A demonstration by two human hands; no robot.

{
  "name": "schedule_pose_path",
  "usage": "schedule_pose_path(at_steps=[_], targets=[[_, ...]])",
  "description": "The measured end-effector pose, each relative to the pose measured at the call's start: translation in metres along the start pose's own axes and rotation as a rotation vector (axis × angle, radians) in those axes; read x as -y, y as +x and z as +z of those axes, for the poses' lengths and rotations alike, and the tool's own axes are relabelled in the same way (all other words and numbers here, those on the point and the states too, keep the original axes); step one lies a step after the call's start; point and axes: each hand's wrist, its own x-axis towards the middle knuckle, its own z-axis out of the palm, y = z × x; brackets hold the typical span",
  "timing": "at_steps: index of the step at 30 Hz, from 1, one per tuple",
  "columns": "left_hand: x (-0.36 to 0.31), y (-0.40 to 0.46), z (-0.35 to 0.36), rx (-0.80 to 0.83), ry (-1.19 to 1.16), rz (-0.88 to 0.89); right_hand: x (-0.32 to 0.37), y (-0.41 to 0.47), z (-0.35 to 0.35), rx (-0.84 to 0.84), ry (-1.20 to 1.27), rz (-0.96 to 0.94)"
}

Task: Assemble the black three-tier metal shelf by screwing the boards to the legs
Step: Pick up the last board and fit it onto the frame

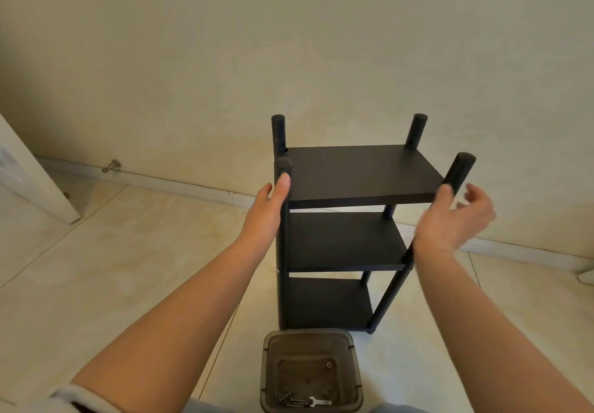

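Evidently upright on the floor (96, 284) against the far wall, the shelf (353, 174) could tip right if the left hand (268, 210), fingers straight on the near-left leg (283, 235), pushes while the spread, blurred right hand (456, 219) grips nothing

A black three-tier metal shelf (350, 219) with four round legs stands upright on the pale tiled floor (128, 268), near the cream wall. The left hand (268, 210) rests on the near left leg, thumb along it. The right hand (456, 216), blurred, seems just beside the near right leg, fingers loose. A brown square plastic tray (310, 371) holding screws and a small wrench (319, 401) sits at the shelf's near foot.
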Motion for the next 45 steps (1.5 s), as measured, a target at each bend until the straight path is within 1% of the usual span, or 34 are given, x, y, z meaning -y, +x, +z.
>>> schedule_pose_path(at_steps=[1,2,3,4,5,6,8,11,17,19,24,28,31,34,36,38,41,43,45], targets=[[-0.004,0.001,0.001,-0.002,-0.039,-0.042,0.002,0.012,-0.005,0.009,0.019,0.128],[-0.007,0.001,0.002,0.002,-0.074,-0.073,0.004,0.022,-0.009,0.088,0.057,0.275],[-0.008,0.002,0.003,0.013,-0.101,-0.095,0.004,0.030,-0.012,0.208,0.107,0.416],[-0.011,0.000,0.005,0.025,-0.118,-0.108,0.004,0.036,-0.015,0.329,0.134,0.518],[-0.012,0.000,0.006,0.036,-0.133,-0.119,0.004,0.041,-0.018,0.429,0.119,0.563],[-0.014,0.000,0.006,0.042,-0.147,-0.133,0.003,0.045,-0.019,0.500,0.092,0.568],[-0.018,0.004,0.005,0.032,-0.170,-0.182,0.002,0.053,-0.018,0.575,0.056,0.534],[-0.020,0.009,0.003,0.015,-0.167,-0.211,0.008,0.060,-0.015,0.613,0.040,0.490],[-0.022,0.009,0.001,-0.035,-0.163,-0.116,0.011,0.063,-0.015,0.612,0.056,0.464],[-0.025,0.009,0.000,-0.037,-0.140,-0.117,0.013,0.063,-0.015,0.586,0.068,0.466],[-0.029,0.005,0.000,-0.031,-0.101,-0.097,0.013,0.066,-0.015,0.580,0.102,0.456],[-0.027,0.003,0.003,-0.045,-0.059,-0.070,0.008,0.067,-0.019,0.632,0.146,0.449],[-0.017,-0.001,0.004,-0.071,-0.082,-0.034,-0.003,0.063,-0.025,0.670,0.187,0.426],[-0.005,-0.005,0.003,-0.107,-0.140,0.071,-0.008,0.061,-0.028,0.766,0.102,0.318],[0.001,-0.004,0.002,-0.161,-0.130,0.128,-0.010,0.062,-0.026,0.770,0.053,0.285],[0.008,-0.002,0.000,-0.219,0.000,0.198,-0.012,0.064,-0.024,0.768,0.022,0.283],[0.011,-0.006,0.002,-0.296,0.187,0.252,-0.019,0.062,-0.024,0.837,-0.070,0.209],[0.011,-0.009,0.004,-0.333,0.275,0.282,-0.023,0.058,-0.023,0.836,-0.217,0.131],[0.010,-0.009,0.006,-0.349,0.336,0.308,-0.023,0.054,-0.021,0.762,-0.398,0.052]])
